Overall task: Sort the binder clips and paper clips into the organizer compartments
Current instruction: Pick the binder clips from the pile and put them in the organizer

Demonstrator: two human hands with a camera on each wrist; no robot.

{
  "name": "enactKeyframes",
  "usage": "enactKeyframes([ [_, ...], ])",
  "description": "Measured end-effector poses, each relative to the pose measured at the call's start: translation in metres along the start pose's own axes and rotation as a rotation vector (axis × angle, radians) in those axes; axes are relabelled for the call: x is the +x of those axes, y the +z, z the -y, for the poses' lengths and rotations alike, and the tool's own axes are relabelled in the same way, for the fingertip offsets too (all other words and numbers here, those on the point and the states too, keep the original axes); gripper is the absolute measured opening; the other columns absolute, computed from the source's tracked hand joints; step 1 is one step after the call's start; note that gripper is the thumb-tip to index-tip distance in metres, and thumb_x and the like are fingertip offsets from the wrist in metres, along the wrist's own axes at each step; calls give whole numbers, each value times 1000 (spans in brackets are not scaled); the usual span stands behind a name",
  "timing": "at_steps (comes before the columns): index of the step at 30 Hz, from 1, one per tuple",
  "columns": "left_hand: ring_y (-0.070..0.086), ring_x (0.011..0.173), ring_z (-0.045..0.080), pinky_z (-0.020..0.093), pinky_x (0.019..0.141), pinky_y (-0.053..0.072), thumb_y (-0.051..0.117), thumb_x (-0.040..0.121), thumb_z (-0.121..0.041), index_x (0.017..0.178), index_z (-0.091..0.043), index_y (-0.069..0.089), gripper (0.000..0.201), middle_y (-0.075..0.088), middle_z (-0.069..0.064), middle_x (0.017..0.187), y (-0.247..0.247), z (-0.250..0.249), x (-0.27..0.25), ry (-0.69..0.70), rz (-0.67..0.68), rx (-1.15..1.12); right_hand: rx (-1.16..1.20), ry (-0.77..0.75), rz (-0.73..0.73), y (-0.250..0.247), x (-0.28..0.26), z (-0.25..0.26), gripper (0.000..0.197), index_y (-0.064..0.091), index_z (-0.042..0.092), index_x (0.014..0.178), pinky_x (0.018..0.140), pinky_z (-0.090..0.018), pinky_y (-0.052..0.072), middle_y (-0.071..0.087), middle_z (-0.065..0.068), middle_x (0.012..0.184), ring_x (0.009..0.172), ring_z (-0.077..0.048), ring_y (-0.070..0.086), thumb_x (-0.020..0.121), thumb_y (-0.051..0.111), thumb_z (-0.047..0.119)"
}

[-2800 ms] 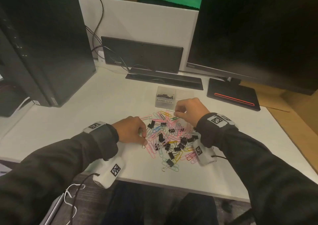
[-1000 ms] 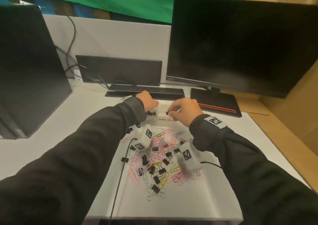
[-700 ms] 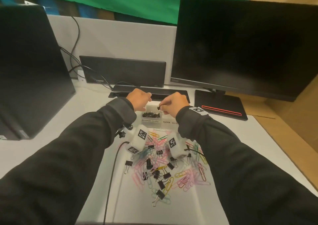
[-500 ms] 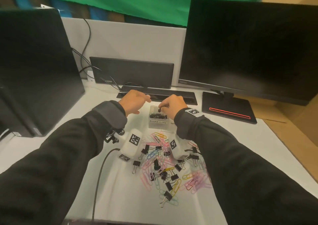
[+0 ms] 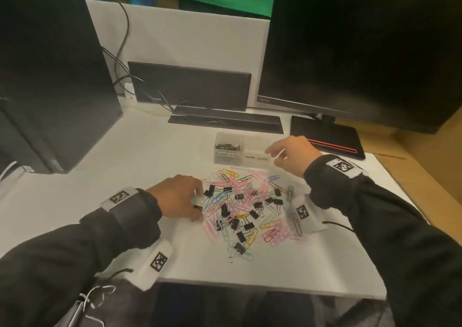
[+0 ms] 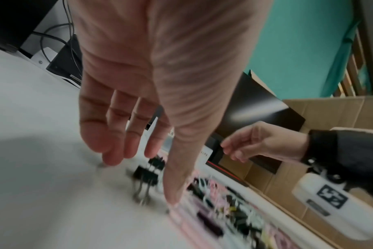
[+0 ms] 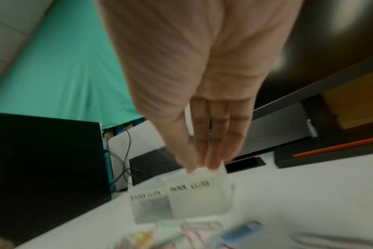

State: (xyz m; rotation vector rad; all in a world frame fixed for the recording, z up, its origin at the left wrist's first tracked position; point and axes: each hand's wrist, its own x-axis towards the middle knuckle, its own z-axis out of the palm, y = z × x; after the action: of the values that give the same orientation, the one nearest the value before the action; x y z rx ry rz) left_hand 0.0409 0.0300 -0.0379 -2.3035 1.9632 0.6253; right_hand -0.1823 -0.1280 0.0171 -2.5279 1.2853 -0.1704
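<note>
A clear two-compartment organizer [image 5: 240, 157] stands at the far side of the pile; its left cell, labelled BINDER CLIPS, holds several black binder clips [image 5: 227, 146], and the right cell, labelled PAPER CLIPS, looks bare. A mixed pile of coloured paper clips and black binder clips [image 5: 245, 209] lies on the white desk. My left hand [image 5: 198, 204] hovers at the pile's left edge with thumb and fingers spread over one black binder clip [image 6: 146, 175], not gripping it. My right hand [image 5: 272, 156] hangs with relaxed, nearly straight fingers beside the organizer [image 7: 181, 198], holding nothing that I can see.
A black computer tower [image 5: 50, 76] stands at the left and a large monitor [image 5: 362, 51] at the right, its base [image 5: 325, 139] just behind my right hand. A dark dock and bar [image 5: 225, 120] with cables sit behind the organizer. The desk's front edge [image 5: 250, 286] is close.
Both hands have pulled back from the organizer. The left dropped to the pile's left edge; the right no longer pinches the binder clip it held over the left cell.
</note>
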Motion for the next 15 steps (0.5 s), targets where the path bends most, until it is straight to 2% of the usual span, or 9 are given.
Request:
enactKeyframes([
  [3,57,90,19,26,68,40,73,72,-39,104,-23,59,38,61,-3,103,12,-4,-1,-22,-54,-27,-139,11,185,5,-26,-14,33,69,23,113,75,-23,45,69,0,108,84,-12,57,83,68,12],
  [6,62,78,18,24,59,42,72,73,-26,86,-18,65,16,67,-3,86,12,-9,-1,-17,-88,-81,-162,53,262,21,-40,-19,40,67,28,117,83,-28,49,66,1,113,91,-17,59,79,73,18],
  [8,61,74,17,21,57,42,70,76,-20,79,-18,65,7,66,-4,78,11,-11,-2,-7,-95,-84,-158,40,263,30,-43,-19,40,66,28,119,81,-26,47,64,-1,114,90,-18,57,80,73,23],
  [11,59,73,16,20,55,40,70,76,-19,77,-18,67,4,65,-5,75,8,-13,-3,-9,-108,-91,-138,21,233,37,-41,-18,33,69,26,116,76,-24,40,66,-1,113,87,-14,52,83,69,29],
  [15,62,78,17,24,66,44,72,75,-22,82,-20,68,8,66,-3,83,-3,-9,-2,-37,-155,-189,-71,57,201,40,-37,-18,26,72,22,109,74,-24,43,69,0,109,86,-15,58,83,71,23],
])
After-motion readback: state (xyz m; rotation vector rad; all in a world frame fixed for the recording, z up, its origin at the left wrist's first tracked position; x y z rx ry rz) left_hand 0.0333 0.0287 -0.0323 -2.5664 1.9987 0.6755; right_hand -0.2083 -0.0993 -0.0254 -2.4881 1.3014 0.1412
